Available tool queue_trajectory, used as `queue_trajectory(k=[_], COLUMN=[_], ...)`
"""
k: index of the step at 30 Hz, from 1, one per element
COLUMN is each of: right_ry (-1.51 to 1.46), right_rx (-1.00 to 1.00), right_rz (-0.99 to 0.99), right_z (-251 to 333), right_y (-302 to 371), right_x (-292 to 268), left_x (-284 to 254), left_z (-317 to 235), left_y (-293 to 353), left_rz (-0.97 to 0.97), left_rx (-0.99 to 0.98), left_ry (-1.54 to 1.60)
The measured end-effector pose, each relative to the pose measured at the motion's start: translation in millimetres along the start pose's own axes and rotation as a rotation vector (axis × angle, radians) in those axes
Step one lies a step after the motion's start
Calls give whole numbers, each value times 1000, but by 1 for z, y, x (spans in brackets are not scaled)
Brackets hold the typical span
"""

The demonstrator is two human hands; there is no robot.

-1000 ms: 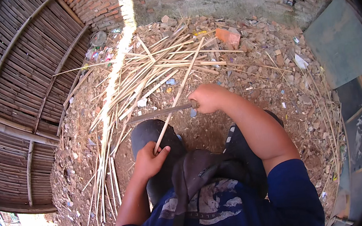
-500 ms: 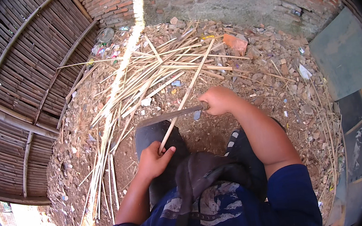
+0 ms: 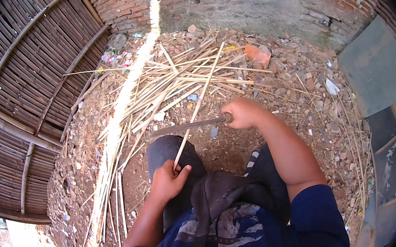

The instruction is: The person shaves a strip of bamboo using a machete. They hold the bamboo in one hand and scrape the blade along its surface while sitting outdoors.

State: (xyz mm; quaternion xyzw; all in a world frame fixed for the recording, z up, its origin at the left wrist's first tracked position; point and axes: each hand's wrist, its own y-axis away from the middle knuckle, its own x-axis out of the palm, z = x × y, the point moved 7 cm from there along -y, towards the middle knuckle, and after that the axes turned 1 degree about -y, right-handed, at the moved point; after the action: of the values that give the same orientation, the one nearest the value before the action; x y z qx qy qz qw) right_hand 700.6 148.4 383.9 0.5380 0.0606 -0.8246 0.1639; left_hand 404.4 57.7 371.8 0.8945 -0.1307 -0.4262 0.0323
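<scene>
My left hand (image 3: 169, 181) is closed round the near end of a long pale bamboo strip (image 3: 201, 100), above my left knee. From there the strip slants up and to the right, its far end over the pile. In my right hand (image 3: 244, 112) is the handle of a machete (image 3: 188, 125), gripped in a fist. The dark blade points left and lies across the strip a short way beyond my left hand. Whether its edge bites into the strip I cannot tell.
Many bamboo strips (image 3: 164, 86) lie in a loose pile on rubble-strewn ground ahead and to the left. A broken orange brick (image 3: 258, 56) sits beyond them. A brick wall (image 3: 242, 1) closes the back, a bamboo-slat wall (image 3: 29, 59) the left, and grey panels (image 3: 374, 67) lean at the right.
The machete blade has turned a little, now lying more level across the strip. The strip's far end has swung slightly left. Both hands keep their grip.
</scene>
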Motion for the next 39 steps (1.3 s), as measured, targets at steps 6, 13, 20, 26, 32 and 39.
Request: queue_trajectory(k=[6, 13, 20, 26, 32, 39], right_ry=[-93, 68, 145, 26, -396, -1028], right_rx=[242, -24, 192, -22, 96, 32], right_rz=[-170, 167, -51, 39, -192, -26], right_z=[-60, 18, -28, 4, -41, 4], right_y=[6, 5, 5, -1, 2, 2], right_x=[-14, 9, -13, 12, -8, -1], left_x=[-2, -3, 1, 2, 0, 4], left_z=[-16, -5, -2, -2, -4, -21], left_y=[-5, 1, -1, 2, 1, 8], left_rz=[16, -20, -37, -45, -75, -6], left_rx=[42, 70, 135, 133, 184, 205], left_ry=[-92, -86, -48, -88, -44, -217])
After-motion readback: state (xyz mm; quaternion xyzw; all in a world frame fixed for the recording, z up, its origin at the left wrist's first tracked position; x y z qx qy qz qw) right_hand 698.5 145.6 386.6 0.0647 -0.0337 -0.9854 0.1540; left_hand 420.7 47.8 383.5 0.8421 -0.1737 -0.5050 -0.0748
